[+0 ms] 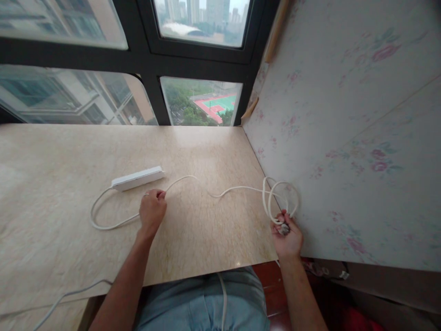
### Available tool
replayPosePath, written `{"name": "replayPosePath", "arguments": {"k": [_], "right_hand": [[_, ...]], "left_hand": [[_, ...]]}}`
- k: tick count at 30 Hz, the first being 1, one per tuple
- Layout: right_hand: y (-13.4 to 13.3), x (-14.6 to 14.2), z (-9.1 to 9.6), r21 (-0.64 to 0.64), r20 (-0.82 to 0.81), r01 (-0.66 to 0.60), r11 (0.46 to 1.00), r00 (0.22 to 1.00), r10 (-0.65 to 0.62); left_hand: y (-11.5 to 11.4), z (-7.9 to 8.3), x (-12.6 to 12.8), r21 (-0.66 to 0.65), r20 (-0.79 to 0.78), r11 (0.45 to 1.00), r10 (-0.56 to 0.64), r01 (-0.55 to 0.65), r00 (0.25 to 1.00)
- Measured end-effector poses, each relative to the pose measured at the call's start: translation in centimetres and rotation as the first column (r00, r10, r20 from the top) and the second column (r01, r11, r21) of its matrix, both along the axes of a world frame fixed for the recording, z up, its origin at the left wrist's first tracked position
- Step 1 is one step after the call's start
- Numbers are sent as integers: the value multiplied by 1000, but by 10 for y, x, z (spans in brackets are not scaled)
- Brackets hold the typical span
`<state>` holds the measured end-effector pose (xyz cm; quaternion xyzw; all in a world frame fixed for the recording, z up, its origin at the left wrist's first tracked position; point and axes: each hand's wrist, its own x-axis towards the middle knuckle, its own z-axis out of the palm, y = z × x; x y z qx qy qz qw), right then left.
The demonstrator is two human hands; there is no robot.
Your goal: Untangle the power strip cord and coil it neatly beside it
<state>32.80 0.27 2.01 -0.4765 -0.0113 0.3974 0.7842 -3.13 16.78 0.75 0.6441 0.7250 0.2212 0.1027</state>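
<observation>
My left hand [153,209] is closed on the white cord [182,178], low over the stone sill and just in front of a white power strip [138,178]. From the strip's left end the cord loops round to that hand, then runs on rightward in a wavy line. At the right, beside the wall, my right hand [287,232] is closed round several loose coils [275,195] of the same cord. A greyish end piece [284,229], perhaps the plug, shows between its fingers; its exact form cannot be made out.
The beige stone sill [193,230] ends at a front edge close to my body. A floral-papered wall [344,151] bounds it on the right, dark-framed windows [203,64] at the back. A grey cable [69,294] lies at the front left. Another pale cord [223,299] crosses my lap.
</observation>
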Motion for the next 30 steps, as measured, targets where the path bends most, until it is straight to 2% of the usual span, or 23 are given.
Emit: {"name": "replayPosePath", "arguments": {"k": [4,7,9,10,12,13,15,17,19,21,22,25,27,30], "right_hand": [[0,-8,-5,-35,31,40,999,999,-39],[0,-15,-3,-51,15,53,997,999,-52],[-1,-21,0,-54,42,42,998,998,-40],[-1,-24,1,-54,67,30,998,997,-26],[-2,-31,4,-58,117,-17,998,993,24],[-3,-35,5,-60,141,-49,997,988,57],[-5,-42,8,-65,183,-113,991,975,124],[-7,-49,12,-76,212,-174,982,959,186],[-11,-52,15,-94,231,-233,968,941,249],[-15,-53,18,-113,254,-302,946,912,322],[-18,-52,20,-124,274,-336,934,893,358],[-29,-46,26,-182,354,-426,886,812,463],[-38,-40,31,-236,412,-480,845,738,534],[-52,-32,39,-294,482,-542,787,628,612]], "left_hand": [[0,3,-19,-12,-26,986,168,-168,986],[-1,3,-24,-92,-60,982,163,-168,985],[-4,3,-24,-118,-31,980,155,-157,987],[-7,4,-23,-82,-4,985,154,-154,988],[-15,9,-15,111,75,984,130,-137,989],[-21,14,-9,244,121,962,92,-119,988],[-35,28,10,467,217,881,-22,-84,976],[-49,43,34,571,263,820,-155,-25,952],[-56,55,57,617,242,773,-364,147,900],[-53,58,75,595,246,756,-495,273,834],[-48,57,82,560,260,768,-520,312,814],[-26,47,95,384,287,830,-524,405,802],[-12,40,104,231,279,839,-543,493,792],[0,36,121,92,301,751,-647,654,700]]}}
